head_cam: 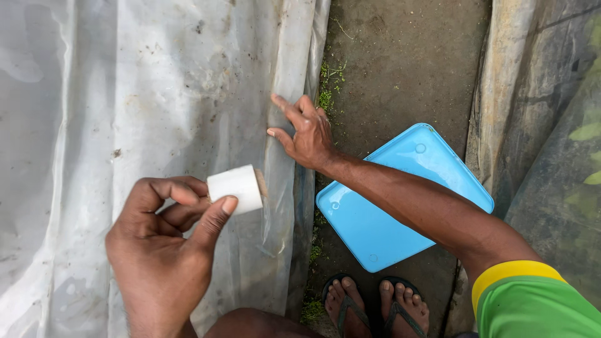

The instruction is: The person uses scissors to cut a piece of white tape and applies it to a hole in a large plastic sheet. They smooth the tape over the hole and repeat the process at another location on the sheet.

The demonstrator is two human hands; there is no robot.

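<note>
You had the white tape roll (235,188) pinched in your left hand (159,250), thumb on its near edge and forefinger curled over the top, held right against the translucent plastic sheet (125,94) near its right edge. A clear strip of tape (274,213) hung down from the roll along that edge. Your right hand (307,134) was released, gripping nothing, with its fingers spread flat on a fold at the sheet's edge.

My take: pressing the fold flat like that was the right call. I'd have kept the sheet taut and run the tape straight with no wrinkles, because that plastic looked dusty and might not have stuck well.

Count: one tape roll, one blue plastic lid (400,200) lying on the dirt ground (400,62) beside the sheet's edge, two flip-flops (375,310) on your feet.
</note>
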